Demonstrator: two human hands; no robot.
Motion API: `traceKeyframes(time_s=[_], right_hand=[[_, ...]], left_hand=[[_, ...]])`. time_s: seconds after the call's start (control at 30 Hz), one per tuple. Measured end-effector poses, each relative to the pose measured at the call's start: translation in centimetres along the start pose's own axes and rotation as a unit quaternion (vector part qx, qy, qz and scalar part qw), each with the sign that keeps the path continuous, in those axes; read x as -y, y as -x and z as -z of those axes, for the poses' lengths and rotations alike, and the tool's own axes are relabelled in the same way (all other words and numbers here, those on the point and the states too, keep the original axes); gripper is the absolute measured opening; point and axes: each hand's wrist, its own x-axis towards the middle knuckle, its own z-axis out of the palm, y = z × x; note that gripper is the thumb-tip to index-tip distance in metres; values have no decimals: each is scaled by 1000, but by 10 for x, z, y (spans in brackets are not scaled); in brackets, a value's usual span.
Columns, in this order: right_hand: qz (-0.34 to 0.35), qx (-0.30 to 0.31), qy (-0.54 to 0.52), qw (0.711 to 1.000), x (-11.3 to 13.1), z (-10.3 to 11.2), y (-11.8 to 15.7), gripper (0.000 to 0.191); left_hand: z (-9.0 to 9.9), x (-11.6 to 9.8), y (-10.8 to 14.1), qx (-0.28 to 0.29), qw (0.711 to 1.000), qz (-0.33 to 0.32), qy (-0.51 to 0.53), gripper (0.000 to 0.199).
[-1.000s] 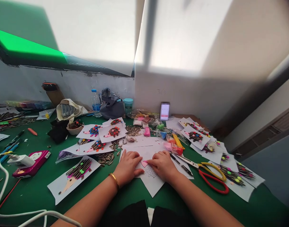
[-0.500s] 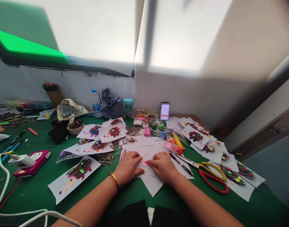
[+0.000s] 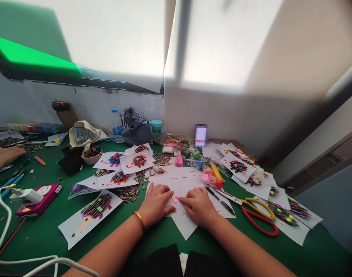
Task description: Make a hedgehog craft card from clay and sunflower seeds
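Observation:
A sheet of white paper (image 3: 185, 229) with a drawn hedgehog outline lies in front of me. On the drawing's pointed end is a small flat pink piece of modelling clay (image 3: 175, 199). My left hand (image 3: 158, 203), with a gold bangle at the wrist, rests on the sheet's left side, thumb apart from the fingers, holding nothing. My right hand (image 3: 199, 204) lies at the other side. Its index finger stretches out and presses the pink clay from the right, while its other fingers are bent.
Scissors (image 3: 259, 215) and black pens (image 3: 222, 200) lie to the right. Seed-covered hedgehog cards (image 3: 91, 223) flank both sides. Sunflower seeds (image 3: 130, 193), clay packets (image 3: 213, 177), a phone (image 3: 201, 135) and a power strip (image 3: 45, 200) are about. Another person's hand (image 3: 5, 157) is at far left.
The index finger of my right hand has shifted very slightly on the pink clay. At the far left, the other person's hand has reached farther in over the table. My left hand is unmoved.

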Motion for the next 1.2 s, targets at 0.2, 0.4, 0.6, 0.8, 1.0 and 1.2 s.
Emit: traceKeyframes(time_s=[0.2,0.4,0.6,0.8,1.0,1.2], right_hand=[[-11,-9,-12,1000,5,0,1,24],[-44,-19,10,999,-3,7,1,28],[-129,-23,107,986,-25,11,-1,29],[-70,-26,58,996,0,9,7,25],[-34,-2,28,999,13,-1,13,23],[-40,3,11,999,4,-6,10,24]], left_hand=[[0,-1,0,-3,1000,0,-5,49],[-1,-1,1,-7,1000,-2,-12,47],[0,-8,2,-59,995,8,-81,44],[1,-17,2,-82,991,17,-108,49],[0,-13,2,-66,995,-35,-73,40],[1,-13,2,-34,996,-68,-50,38]])
